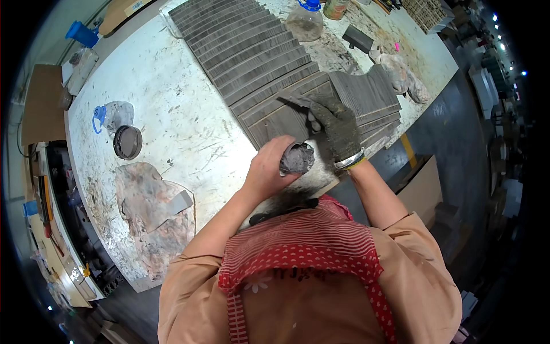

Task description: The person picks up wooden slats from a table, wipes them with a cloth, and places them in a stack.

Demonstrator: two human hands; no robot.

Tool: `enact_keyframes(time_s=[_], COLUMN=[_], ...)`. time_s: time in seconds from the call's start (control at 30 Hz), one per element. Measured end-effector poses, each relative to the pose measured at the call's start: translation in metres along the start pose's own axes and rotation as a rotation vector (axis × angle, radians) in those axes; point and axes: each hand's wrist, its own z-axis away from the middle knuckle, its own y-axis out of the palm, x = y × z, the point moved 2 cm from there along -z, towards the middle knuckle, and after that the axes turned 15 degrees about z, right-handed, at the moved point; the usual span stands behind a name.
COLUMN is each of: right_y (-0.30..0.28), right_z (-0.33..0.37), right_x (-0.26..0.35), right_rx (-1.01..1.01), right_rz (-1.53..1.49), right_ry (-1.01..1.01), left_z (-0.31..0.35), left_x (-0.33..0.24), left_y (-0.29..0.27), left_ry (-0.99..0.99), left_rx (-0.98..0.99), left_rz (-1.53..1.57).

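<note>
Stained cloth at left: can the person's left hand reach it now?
Probably yes: only tabletop lies between the stained cloth and the left hand, though that hand would likely have to put down its round grey object first.

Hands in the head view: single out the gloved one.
The right hand. A dark, stained glove covers it, while the left hand, around a rounded grey object, is bare.
</note>
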Motion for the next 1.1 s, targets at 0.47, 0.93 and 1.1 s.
enact_keyframes(time_s=[0.47,0.93,1.1], right_y=[-0.004,-0.029,-0.021], right_z=[-0.01,-0.025,-0.02], right_x=[-0.011,-0.02,-0.02], right_rx=[-0.144,-0.083,-0.075], right_rz=[0.667,0.079,0.185], right_ry=[-0.375,-0.034,0.099], left_z=[0.0,0.001,0.002], left_x=[-0.001,0.0,0.001], left_y=[0.001,0.0,-0.001], left_ry=[0.002,-0.059,-0.068], left_rx=[0.027,0.078,0.081], left_rz=[-0.009,0.042,0.037])
